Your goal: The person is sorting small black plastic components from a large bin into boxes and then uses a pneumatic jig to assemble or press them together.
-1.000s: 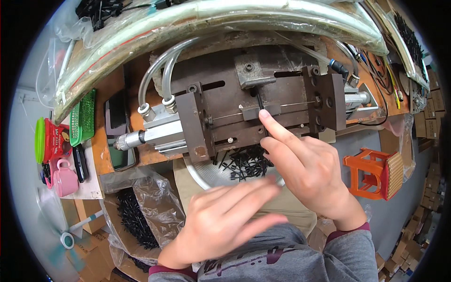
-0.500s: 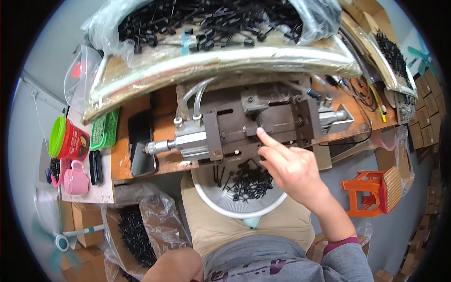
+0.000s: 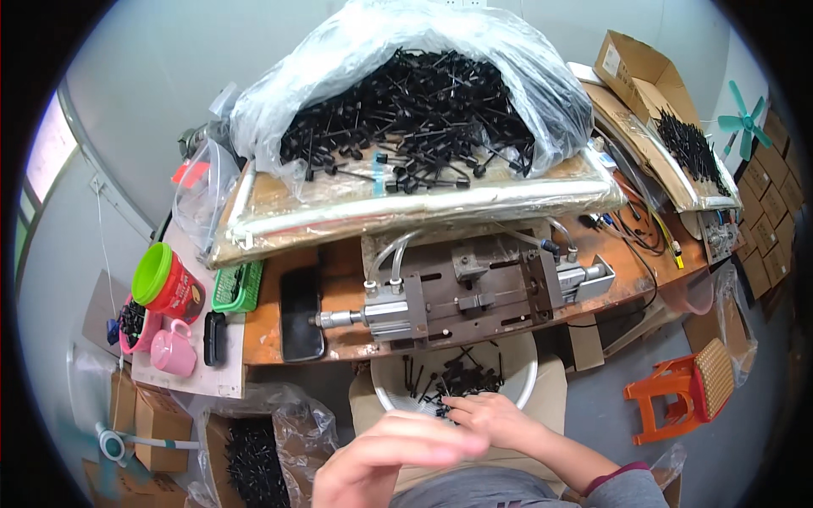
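My right hand [image 3: 489, 417] is low over a white perforated basket [image 3: 529, 372] between my legs. Its fingers stretch left across the black thin-stemmed parts [image 3: 466, 372] inside, and I see nothing held in them. Nearer to me, my left hand [image 3: 398, 453] is raised with its fingers extended, smeared a little by motion and seemingly bare. It hides part of the right hand's near side. Beyond the basket stands a dark metal clamping fixture [image 3: 449, 317] with a cylinder at each end. A small dark block [image 3: 477, 300] sits at its middle; no hand touches it.
Behind the fixture, a large plastic bag [image 3: 339, 76] of black parts lies on a wrapped board [image 3: 406, 207]. A phone [image 3: 301, 313], green basket [image 3: 238, 286], red tub [image 3: 174, 292] and pink cup [image 3: 174, 349] are left. An orange stool [image 3: 669, 394] stands right.
My right hand has left the fixture's middle and dropped to the basket. My left hand has come up into view at the lower middle. The view has tilted up.
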Motion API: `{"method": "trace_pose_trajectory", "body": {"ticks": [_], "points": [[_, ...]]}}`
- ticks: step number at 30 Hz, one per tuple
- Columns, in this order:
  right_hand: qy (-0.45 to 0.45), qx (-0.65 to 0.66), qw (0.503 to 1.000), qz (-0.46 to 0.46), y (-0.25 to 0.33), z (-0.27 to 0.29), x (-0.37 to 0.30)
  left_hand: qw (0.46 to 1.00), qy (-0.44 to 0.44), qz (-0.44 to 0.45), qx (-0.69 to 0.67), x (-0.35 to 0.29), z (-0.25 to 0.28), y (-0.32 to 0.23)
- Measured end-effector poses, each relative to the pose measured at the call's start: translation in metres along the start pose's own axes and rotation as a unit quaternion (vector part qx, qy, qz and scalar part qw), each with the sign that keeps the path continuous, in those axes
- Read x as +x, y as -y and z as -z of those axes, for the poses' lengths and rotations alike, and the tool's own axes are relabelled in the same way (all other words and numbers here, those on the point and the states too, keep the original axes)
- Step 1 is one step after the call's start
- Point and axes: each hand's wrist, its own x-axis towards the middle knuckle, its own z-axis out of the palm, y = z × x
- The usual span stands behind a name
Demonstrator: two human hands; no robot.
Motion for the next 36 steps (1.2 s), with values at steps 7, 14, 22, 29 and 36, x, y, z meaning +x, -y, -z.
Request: {"method": "trace_pose_trajectory", "body": {"ticks": [7, 14, 22, 29, 36], "points": [[0.05, -0.047, 0.997, -0.019, -0.013, -0.042, -0.022, 0.489, -0.084, -0.016, 0.868, -0.035, -0.049, -0.066], [0.047, 0.005, 0.999, -0.02, 0.005, -0.038, -0.021, 0.72, -0.157, -0.133, 0.663, -0.011, -0.026, -0.026], [0.027, 0.105, 0.994, 0.011, 0.024, -0.02, -0.015, 0.748, -0.161, -0.137, 0.629, 0.003, -0.017, -0.011], [-0.25, 0.443, 0.853, 0.118, 0.059, 0.061, 0.012, 0.725, -0.186, -0.144, 0.648, -0.008, -0.017, -0.003], [-0.587, 0.586, 0.492, 0.265, 0.114, 0.095, 0.057, 0.652, -0.242, -0.128, 0.707, -0.029, -0.028, -0.006]]}}
